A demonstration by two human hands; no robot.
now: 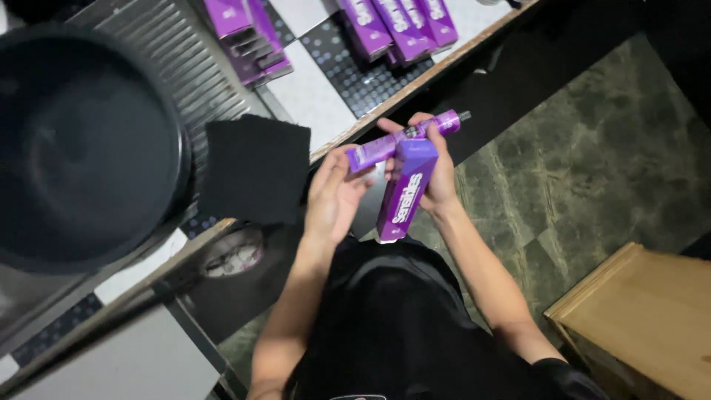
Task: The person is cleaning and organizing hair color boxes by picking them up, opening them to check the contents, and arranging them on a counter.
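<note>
You held the purple tube (404,136) in your left hand (333,194) just above the purple carton (406,190) pinched in your right hand (438,178), near the desk (311,96) edge: not yet boxed, while other cartons (400,26) lay farther back.

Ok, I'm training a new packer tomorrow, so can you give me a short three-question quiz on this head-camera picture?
1. True or false: the purple tube lies across both hands.
2. Which hand grips the purple carton? A) left hand B) right hand
3. What black item lies at the counter edge beside the large black pot?

Key: 1 true. 2 B. 3 a square black cloth; more purple cartons lie further back.
</note>
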